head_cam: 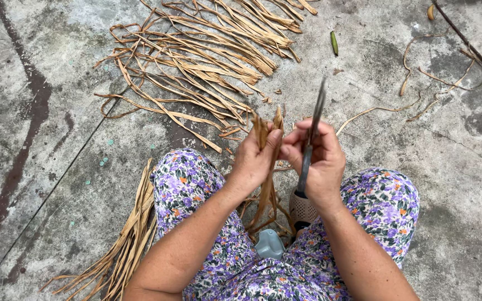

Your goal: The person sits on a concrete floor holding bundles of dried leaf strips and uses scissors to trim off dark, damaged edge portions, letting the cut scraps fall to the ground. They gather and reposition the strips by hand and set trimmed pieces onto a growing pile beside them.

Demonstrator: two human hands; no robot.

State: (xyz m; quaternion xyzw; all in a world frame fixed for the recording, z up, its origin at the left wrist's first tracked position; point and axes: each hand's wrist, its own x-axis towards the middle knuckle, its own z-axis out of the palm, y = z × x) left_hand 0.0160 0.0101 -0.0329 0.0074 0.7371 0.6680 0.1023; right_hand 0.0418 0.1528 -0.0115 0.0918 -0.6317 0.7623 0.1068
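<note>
Left hand (254, 159) pinches a dried leaf strip (264, 184) upright between the knees, thumb pressed on its top. Right hand (318, 161) is closed around a knife (311, 136), blade pointing away, just beside the strip. More dried strips (196, 61) lie spread on the concrete floor (57, 139) ahead.

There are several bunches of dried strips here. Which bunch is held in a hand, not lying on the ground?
The bunch of strips gripped upright in the left hand. The spread pile ahead and the bundle beside the left leg lie on the concrete floor.
</note>
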